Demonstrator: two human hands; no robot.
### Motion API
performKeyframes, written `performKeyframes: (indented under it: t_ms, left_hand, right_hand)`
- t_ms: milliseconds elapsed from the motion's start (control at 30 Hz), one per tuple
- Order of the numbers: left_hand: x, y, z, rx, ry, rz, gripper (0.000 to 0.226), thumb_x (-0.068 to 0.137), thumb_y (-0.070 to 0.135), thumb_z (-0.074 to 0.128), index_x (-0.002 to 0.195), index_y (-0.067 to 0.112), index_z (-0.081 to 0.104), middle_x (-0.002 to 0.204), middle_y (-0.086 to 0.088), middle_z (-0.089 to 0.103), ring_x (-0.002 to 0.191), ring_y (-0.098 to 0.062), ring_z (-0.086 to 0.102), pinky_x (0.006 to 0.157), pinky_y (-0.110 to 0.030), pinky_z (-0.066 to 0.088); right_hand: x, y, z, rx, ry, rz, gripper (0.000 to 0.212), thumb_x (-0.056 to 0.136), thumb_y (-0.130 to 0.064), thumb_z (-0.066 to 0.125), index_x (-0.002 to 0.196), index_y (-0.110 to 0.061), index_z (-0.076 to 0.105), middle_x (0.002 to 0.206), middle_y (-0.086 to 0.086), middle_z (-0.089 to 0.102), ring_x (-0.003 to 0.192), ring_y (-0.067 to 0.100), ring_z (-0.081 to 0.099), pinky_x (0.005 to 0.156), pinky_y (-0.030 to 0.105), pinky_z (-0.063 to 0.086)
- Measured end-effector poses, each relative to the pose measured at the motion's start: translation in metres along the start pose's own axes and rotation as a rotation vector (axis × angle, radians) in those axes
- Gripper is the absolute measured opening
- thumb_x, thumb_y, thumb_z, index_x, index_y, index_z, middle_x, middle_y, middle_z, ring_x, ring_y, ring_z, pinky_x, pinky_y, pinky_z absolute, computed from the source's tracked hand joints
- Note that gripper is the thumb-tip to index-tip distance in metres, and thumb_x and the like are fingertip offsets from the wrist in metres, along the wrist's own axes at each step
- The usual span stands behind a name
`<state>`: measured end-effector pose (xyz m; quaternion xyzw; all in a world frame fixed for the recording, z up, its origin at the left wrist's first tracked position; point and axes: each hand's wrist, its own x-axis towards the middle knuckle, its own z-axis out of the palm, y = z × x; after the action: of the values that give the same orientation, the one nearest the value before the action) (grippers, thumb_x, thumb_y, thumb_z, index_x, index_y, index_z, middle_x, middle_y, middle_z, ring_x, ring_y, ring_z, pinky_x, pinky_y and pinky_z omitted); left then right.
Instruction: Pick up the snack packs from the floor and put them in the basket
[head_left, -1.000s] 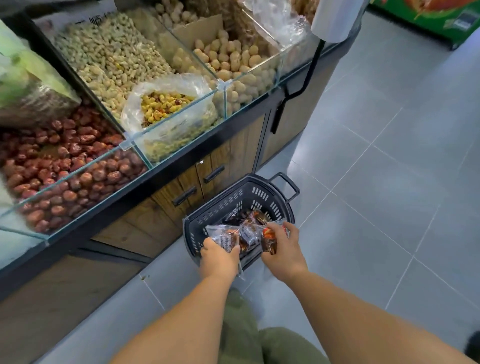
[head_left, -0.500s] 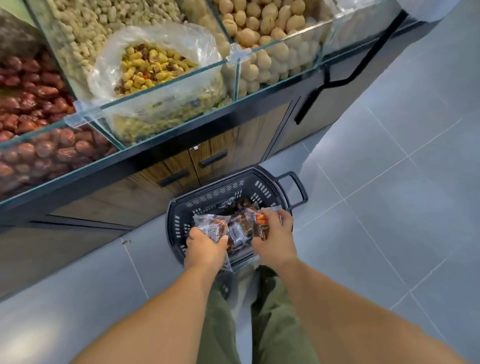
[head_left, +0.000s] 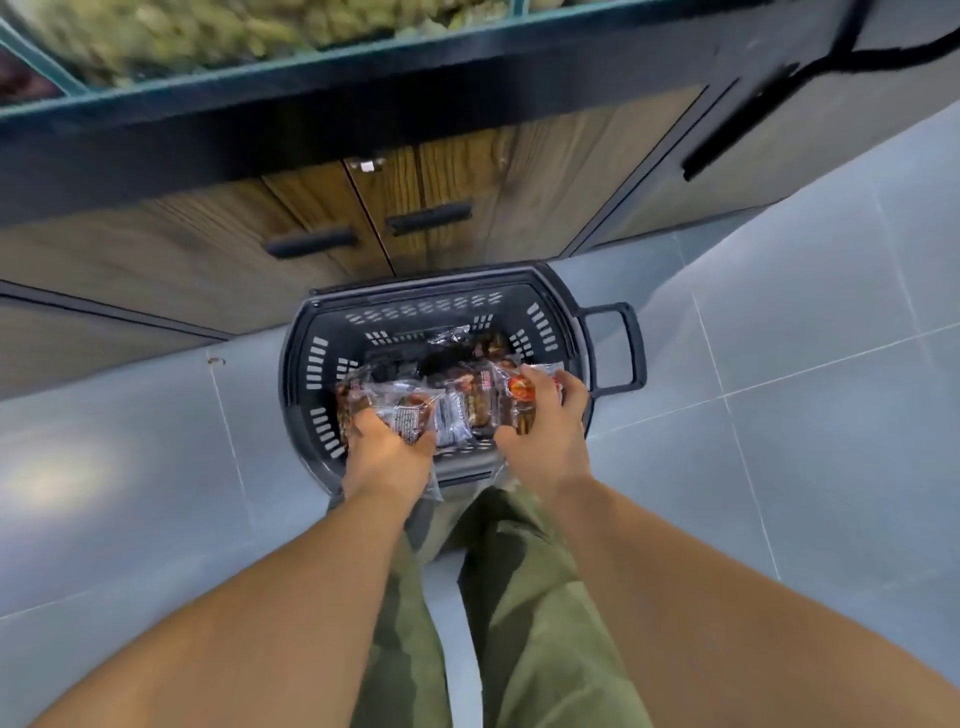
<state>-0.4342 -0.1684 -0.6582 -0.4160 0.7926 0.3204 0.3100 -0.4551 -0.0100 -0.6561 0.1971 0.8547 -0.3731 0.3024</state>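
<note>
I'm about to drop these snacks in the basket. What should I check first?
1. Are the snack packs over the basket: ok.
2. Does the left hand grip the bundle's left end: ok.
3. Does the right hand grip its right end: ok.
4. Does the basket sit flat on the floor: ok.
5. Is there room under the bundle: cannot tell, the packs hide the bottom.
</note>
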Motion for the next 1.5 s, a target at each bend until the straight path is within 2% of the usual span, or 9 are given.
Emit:
performKeyframes:
  t_ms: [133,400,600,833,1100,1200,1267,1333,1500]
  left_hand:
    - [0.046,-0.004,0.036,-0.029,-0.036,-0.003,0.070,0.087,0.038,0.064,0.136,0.007,0.025,0.132,-0.017,0.046,0.118,-0.037,0.049,0.093,-0.043,0.042]
    - [0.126,-0.027,0.101,0.064,-0.009,-0.169,0.078,0.084,0.043,0.067,0.139,0.007,0.024,0.140,-0.019,0.042,0.125,-0.038,0.046,0.102,-0.046,0.042]
    - [0.153,-0.040,0.122,0.106,-0.009,-0.128,0.084,0.087,0.043,0.062,0.145,0.011,0.011,0.152,-0.017,0.019,0.137,-0.037,0.030,0.109,-0.047,0.033]
    - [0.152,-0.033,0.118,0.125,-0.086,-0.154,0.092,0.083,0.048,0.066,0.144,0.009,0.010,0.154,-0.015,0.011,0.139,-0.035,0.026,0.106,-0.044,0.034]
    - [0.098,-0.011,0.058,0.147,-0.059,-0.061,0.060,0.092,0.033,0.055,0.140,0.008,0.030,0.145,-0.015,0.022,0.127,-0.034,0.037,0.100,-0.039,0.037]
    - [0.075,-0.004,0.024,0.093,-0.059,0.021,0.042,0.091,0.030,0.049,0.124,0.004,0.050,0.130,-0.016,0.044,0.113,-0.035,0.049,0.085,-0.039,0.043]
    - [0.055,0.004,-0.003,0.062,-0.059,0.074,0.031,0.091,0.026,0.047,0.095,-0.002,0.057,0.093,-0.019,0.060,0.082,-0.033,0.058,0.068,-0.036,0.044]
    - [0.028,0.015,-0.031,0.058,-0.025,0.118,0.028,0.091,0.022,0.045,0.069,0.005,0.047,0.063,-0.011,0.051,0.057,-0.026,0.048,0.057,-0.031,0.036]
    - [-0.030,0.038,-0.088,-0.032,0.085,0.216,0.029,0.089,0.018,0.046,0.062,0.007,0.044,0.057,-0.012,0.046,0.055,-0.026,0.048,0.049,-0.031,0.025]
  right_hand:
    - [0.043,0.025,0.024,0.003,-0.024,-0.016,0.070,0.082,-0.011,0.066,0.135,-0.044,0.034,0.142,-0.018,0.009,0.117,0.026,0.050,0.094,0.041,0.052]
    - [0.123,0.075,0.095,-0.166,-0.058,-0.064,0.075,0.079,-0.017,0.070,0.139,-0.039,0.031,0.147,-0.011,0.005,0.128,0.030,0.042,0.099,0.041,0.048]
    - [0.148,0.097,0.123,-0.205,-0.088,-0.006,0.075,0.080,-0.015,0.069,0.141,-0.036,0.031,0.150,-0.003,0.006,0.127,0.036,0.041,0.106,0.045,0.042]
    - [0.141,0.088,0.127,-0.388,-0.194,0.060,0.076,0.089,-0.027,0.060,0.149,-0.033,0.013,0.158,-0.003,-0.003,0.141,0.032,0.018,0.111,0.046,0.030]
    - [0.093,0.030,0.086,-0.431,-0.129,0.018,0.060,0.090,-0.026,0.059,0.142,-0.026,0.028,0.153,0.004,0.016,0.136,0.034,0.024,0.111,0.049,0.031]
    - [0.064,-0.008,0.061,-0.457,-0.121,-0.013,0.057,0.093,-0.028,0.055,0.143,-0.027,0.028,0.149,0.000,0.019,0.133,0.030,0.026,0.107,0.044,0.032]
    - [0.041,-0.034,0.043,-0.433,-0.104,-0.046,0.058,0.093,-0.028,0.054,0.145,-0.028,0.028,0.150,-0.002,0.019,0.133,0.029,0.026,0.106,0.043,0.033]
    - [0.013,-0.058,0.026,-0.433,-0.073,-0.113,0.058,0.093,-0.030,0.053,0.145,-0.026,0.028,0.150,-0.001,0.020,0.132,0.031,0.027,0.105,0.044,0.033]
    - [-0.051,-0.110,-0.008,-0.393,0.010,-0.192,0.055,0.094,-0.031,0.051,0.145,-0.024,0.030,0.149,0.000,0.026,0.131,0.029,0.031,0.102,0.042,0.035]
